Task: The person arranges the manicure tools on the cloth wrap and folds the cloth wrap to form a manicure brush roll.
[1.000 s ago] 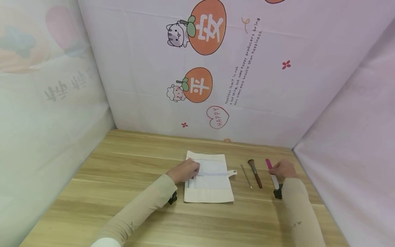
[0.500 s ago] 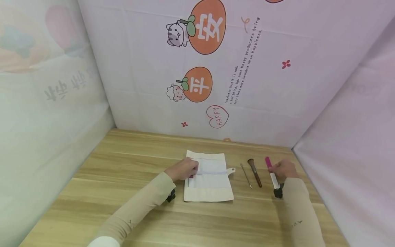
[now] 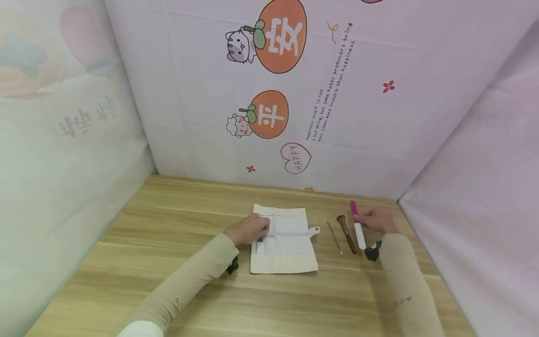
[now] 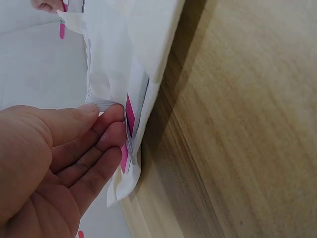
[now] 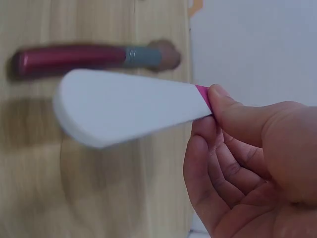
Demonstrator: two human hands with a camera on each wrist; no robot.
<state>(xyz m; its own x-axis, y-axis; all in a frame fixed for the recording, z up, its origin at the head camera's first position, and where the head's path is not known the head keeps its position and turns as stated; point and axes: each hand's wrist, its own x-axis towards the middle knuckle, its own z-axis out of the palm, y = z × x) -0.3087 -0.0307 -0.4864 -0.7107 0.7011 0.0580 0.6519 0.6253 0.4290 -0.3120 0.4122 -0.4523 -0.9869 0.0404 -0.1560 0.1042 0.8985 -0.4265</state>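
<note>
A white fabric pouch (image 3: pixel 286 265) lies unfolded on the table, a snap tab (image 3: pixel 314 231) at its right side. At its left part, my left hand (image 3: pixel 248 230) pinches the pale elastic band (image 4: pixel 104 103) between thumb and forefinger and lifts it off the fabric. Under the band a pink strip (image 4: pixel 130 115) shows, the rest of it hidden. Off to the right, my right hand (image 3: pixel 376 220) holds a nail file (image 5: pixel 126 106), pink at one end and white at the other. Thumb and forefinger pinch it at the pink part, and its white end hangs over the table.
Between pouch and nail file lie a makeup brush (image 3: pixel 347 236) with a dark red handle and a thin metal stick (image 3: pixel 335 239). Printed white cloth (image 3: pixel 202 117) walls the table (image 3: pixel 168 224) at the back and both sides.
My right hand has picked the nail file up off the table and moved it leftward, towards the brush. My left hand stays at the pouch's band, with only a slight shift.
</note>
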